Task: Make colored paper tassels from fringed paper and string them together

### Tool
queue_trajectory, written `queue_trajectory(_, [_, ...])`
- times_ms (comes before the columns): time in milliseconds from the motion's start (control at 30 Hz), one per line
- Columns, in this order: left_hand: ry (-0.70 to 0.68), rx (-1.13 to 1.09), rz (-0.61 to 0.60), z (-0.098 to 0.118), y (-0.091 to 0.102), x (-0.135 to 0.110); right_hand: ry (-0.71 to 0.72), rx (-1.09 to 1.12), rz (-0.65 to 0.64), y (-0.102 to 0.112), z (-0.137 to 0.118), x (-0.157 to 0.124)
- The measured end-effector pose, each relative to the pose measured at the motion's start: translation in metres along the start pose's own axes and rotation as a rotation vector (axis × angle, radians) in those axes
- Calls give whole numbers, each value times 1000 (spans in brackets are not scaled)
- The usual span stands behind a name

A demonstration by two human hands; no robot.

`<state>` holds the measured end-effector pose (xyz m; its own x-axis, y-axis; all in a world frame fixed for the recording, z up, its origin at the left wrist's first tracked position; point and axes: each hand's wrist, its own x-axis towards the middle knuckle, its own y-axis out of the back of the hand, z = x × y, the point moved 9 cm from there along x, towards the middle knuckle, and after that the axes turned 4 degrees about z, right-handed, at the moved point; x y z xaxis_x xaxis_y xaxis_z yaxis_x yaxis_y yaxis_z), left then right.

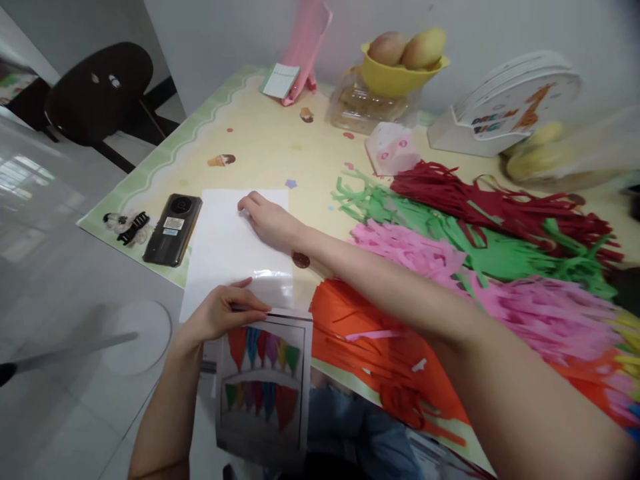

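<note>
A white sheet of paper (225, 240) lies at the near left corner of the table, with a shiny clear strip along its near edge. My right hand (267, 219) rests on the sheet's far right part, fingers together and flat, pressing it down. My left hand (225, 310) pinches the top edge of a printed sheet (265, 380) showing coloured pennant flags, which hangs off the table edge over my lap. Thumb and fingers are closed on that edge, right where it meets the white sheet.
A black phone (173, 229) and a black hair clip (131, 228) lie left of the sheet. Piles of cut paper fringe in orange (370, 340), pink (525, 307), green (450, 233) and red (500, 200) cover the right. A yellow fruit bowl (395, 77) and a pink stand (305, 47) sit at the back.
</note>
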<state>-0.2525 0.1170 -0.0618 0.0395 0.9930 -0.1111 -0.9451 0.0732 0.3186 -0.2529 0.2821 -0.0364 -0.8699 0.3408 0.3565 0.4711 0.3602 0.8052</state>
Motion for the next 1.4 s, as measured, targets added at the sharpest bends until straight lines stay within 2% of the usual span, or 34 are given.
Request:
queue_trajectory(167, [9, -2, -1, 0, 0, 1, 26, -30, -35, -1, -1, 3])
queue_trajectory(467, [17, 14, 15, 5, 2, 2, -23, -47, -105, -4, 3, 17])
queue_trajectory(733, [30, 18, 18, 4, 3, 1, 36, -12, -79, -6, 1, 16])
queue_trajectory(1167, [44, 28, 47, 5, 6, 3, 71, -36, -111, -11, 1, 18])
queue_trajectory(1200, [44, 25, 57, 6, 6, 3, 34, 6, -79, -6, 4, 19])
queue_trajectory(1267, [39, 23, 75, 7, 7, 4, -129, 187, 47, 12, 16, 19])
queue_trajectory(1333, [37, 24, 98, 7, 8, 4, -356, 466, 212, 33, 36, 11])
queue_trajectory(1400, [52, 26, 137, 6, 12, 4, -515, 746, 334, 51, 46, -6])
